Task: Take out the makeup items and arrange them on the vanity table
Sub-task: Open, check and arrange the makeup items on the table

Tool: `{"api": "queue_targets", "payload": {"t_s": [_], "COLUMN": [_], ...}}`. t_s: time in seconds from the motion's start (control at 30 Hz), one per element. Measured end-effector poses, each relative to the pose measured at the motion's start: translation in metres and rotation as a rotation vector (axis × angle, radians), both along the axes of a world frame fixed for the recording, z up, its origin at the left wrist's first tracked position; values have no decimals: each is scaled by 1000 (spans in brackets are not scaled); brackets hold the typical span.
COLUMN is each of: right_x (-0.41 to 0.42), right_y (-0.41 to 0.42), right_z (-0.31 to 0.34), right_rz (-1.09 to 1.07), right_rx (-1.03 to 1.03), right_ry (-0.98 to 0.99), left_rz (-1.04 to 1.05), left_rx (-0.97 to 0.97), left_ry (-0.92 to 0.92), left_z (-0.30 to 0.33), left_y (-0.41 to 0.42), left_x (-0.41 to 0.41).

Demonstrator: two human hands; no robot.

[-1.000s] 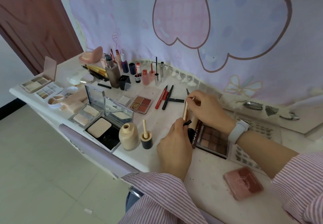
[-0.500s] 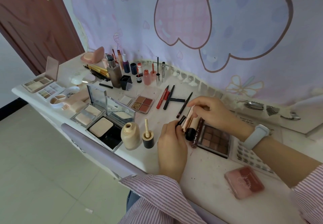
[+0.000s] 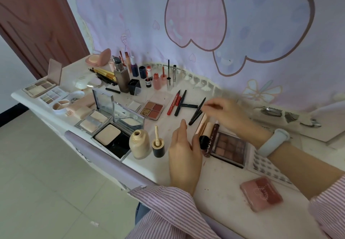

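Lying on the white vanity table [image 3: 214, 179] between the two hands, a rose-gold cosmetic tube [image 3: 201, 124], a cream tube with a round black cap [image 3: 205, 136] and a dark brown lip gloss tube [image 3: 211, 138] sit side by side, touching, just left of the open brown eyeshadow palette [image 3: 230, 148]. The left hand [image 3: 183, 154] rests on the tabletop with straight, relaxed fingers, gripping nothing — its thumb lies just beside the black cap. The right hand [image 3: 224, 112] reaches in from the right above the tubes' far ends, fingers blurred; whether they pinch anything I cannot tell. A slim black eyeliner pencil [image 3: 197, 111] lies slanted just beside its fingertips. A pale blue wristband [image 3: 273, 142] circles the right wrist, and both arms wear pink striped sleeves [image 3: 168, 212]. Left of the left hand stand an uncapped beige foundation bottle [image 3: 139, 143] and its upturned black cap with a cream wand [image 3: 158, 143] pointing up. Beyond them an open black powder compact [image 3: 113, 138] holds a beige pressed pan, its mirror lid upright.
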State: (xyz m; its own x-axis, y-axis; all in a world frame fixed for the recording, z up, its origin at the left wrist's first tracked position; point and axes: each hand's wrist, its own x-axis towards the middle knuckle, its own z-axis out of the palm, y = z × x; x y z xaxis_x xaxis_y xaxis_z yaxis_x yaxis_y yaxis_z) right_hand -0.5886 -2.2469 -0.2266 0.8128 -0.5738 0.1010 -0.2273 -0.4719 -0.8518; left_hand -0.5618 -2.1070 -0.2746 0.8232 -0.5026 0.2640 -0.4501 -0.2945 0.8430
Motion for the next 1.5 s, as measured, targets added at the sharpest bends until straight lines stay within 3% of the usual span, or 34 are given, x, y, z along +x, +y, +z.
{"api": "queue_targets", "payload": {"t_s": [0.1, 0.2, 0.27, 0.4, 0.5, 0.77, 1.03, 1.1, 1.23, 1.5], "right_x": [16, 31, 37, 33, 20, 15, -15, -30, -62, -78], "right_y": [-24, -34, -34, -39, -42, -53, -51, -46, -22, 22], "right_z": [5, -2, -6, -14, -18, -14, -1, 3, 4, -10], "right_rz": [-79, -2, -7, -72, 40, 301, 243, 174, 171, 194], "right_rx": [-84, -165, -267, -487, -575, -510, -746, -708, -357, -343], "right_ry": [166, 401, 457, 373, 409, 457, 205, 121, 66, 49], "left_rz": [-28, -79, -95, -107, -114, -89, -88, -56, -169, -325], "left_rx": [69, 137, 160, 161, 143, 113, -6, -171, -503, -469], "left_ry": [-116, -203, -223, -203, -168, -69, -16, 66, 296, 367], "left_z": [0, 0, -1, -3, -2, -3, 4, 11, 28, 38], "left_y": [0, 1, 0, 1, 1, 0, 6, 9, 12, 9], "left_x": [-3, -6, -6, -4, -3, -2, -2, -4, -15, -19]}}
